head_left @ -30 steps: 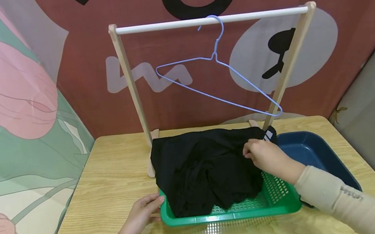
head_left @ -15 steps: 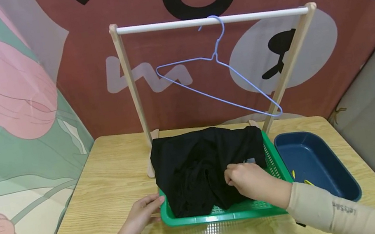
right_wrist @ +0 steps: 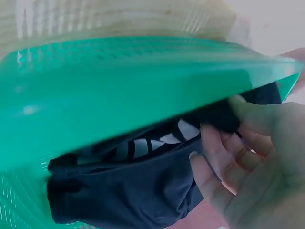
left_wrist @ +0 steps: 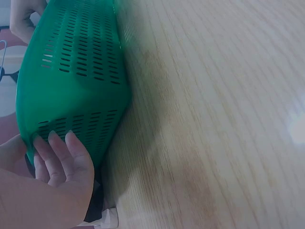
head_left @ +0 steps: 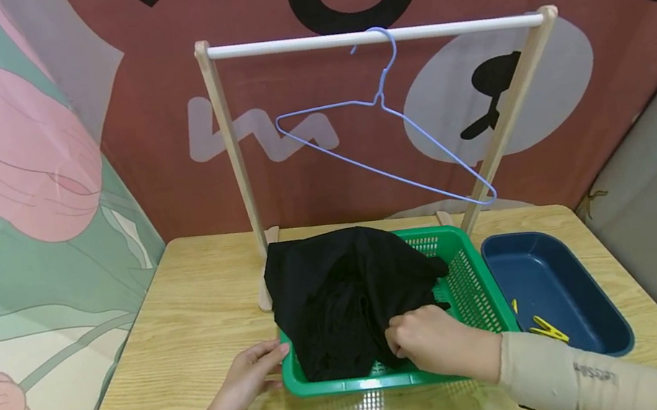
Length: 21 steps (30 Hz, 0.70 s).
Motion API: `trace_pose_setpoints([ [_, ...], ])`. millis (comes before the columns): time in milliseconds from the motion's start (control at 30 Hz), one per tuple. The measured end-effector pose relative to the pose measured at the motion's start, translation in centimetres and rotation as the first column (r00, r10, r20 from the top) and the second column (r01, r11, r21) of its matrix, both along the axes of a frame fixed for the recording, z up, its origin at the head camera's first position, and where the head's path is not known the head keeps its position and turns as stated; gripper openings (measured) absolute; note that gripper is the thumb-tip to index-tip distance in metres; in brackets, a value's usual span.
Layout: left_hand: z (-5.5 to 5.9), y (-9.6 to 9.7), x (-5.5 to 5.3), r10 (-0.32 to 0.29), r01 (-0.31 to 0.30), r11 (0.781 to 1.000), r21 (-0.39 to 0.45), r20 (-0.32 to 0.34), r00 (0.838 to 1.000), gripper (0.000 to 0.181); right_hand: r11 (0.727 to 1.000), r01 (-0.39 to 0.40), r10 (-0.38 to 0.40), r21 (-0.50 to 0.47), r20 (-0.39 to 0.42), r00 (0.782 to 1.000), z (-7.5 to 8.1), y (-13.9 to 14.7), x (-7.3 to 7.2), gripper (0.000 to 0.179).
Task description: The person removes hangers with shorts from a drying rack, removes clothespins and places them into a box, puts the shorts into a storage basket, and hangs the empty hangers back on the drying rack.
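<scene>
A black garment [head_left: 343,290] lies bunched in a green plastic basket [head_left: 474,282], covering its left part. My right hand [head_left: 438,339] is near the basket's front rim and pinches the cloth between thumb and fingers. In the right wrist view, grey-white patches show on the folded black garment [right_wrist: 138,191] beside that hand [right_wrist: 252,148]. My left hand [head_left: 252,372] grips the basket's left front corner, its thumb at the rim and its fingers against the outer wall, as the left wrist view shows. The garment's exact kind cannot be made out.
Behind the basket stands a wooden rack with a white rail [head_left: 300,42], from which a blue hanger [head_left: 381,97] hangs. Right of the basket sits a dark blue tub [head_left: 553,282] with yellow clothespins [head_left: 547,329] in it. All stand on a wooden table [head_left: 204,285].
My right hand has moved left and toward the front, drawing the garment's right side inward. The basket's right part and the yellow clothespins have come into sight. My left hand stays put.
</scene>
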<state>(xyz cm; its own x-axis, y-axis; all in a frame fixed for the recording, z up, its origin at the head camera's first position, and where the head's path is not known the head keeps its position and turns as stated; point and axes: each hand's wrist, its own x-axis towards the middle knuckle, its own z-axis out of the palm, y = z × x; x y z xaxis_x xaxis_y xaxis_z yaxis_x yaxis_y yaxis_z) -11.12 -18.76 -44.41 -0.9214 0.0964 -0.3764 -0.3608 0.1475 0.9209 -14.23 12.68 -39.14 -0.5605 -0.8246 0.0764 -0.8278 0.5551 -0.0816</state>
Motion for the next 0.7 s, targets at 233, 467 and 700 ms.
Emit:
trace_pose_setpoints([
  [233,0.1,0.0,0.0,0.002,-0.002,1.000,0.005,0.005,1.000,0.061,1.000,0.015,-0.015,0.009,-0.020,1.000,0.7,-0.9,-1.7,0.013],
  [467,0.0,-0.1,-0.2,-0.018,0.018,1.000,0.008,0.020,1.000,0.059,0.999,0.032,-0.032,0.036,0.000,0.999,0.9,-2.7,-4.1,0.008],
  [700,-0.1,0.1,0.2,-0.005,0.005,1.000,0.003,0.009,1.000,0.060,0.998,0.044,-0.043,0.040,-0.040,0.998,0.3,-5.2,-7.3,0.001],
])
